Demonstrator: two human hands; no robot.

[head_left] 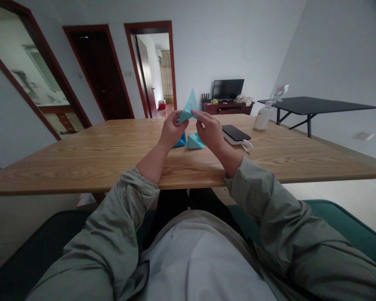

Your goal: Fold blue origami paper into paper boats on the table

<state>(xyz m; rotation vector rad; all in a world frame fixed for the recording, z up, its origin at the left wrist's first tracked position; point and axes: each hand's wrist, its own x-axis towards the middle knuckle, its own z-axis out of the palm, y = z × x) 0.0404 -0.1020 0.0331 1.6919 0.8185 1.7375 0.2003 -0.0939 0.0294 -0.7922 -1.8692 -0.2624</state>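
A light-blue folded paper piece (190, 104) is held up above the table, its pointed tip upward. My left hand (173, 128) grips its left lower side, with fingers closed on the paper. On the other side, my right hand (210, 128) pinches its lower right edge. Below the hands, a second light-blue folded paper (195, 141) rests on the wooden table (119, 154). A darker blue folded paper (181, 140) lies beside it, partly covered by my left hand.
Right of my hands, a black phone (236, 133) lies on a white object with a looped strap. Farther right stands a white bottle (263, 116). A black folding table (316, 105) is behind at the right. A television (228, 89) sits on a cabinet against the wall.
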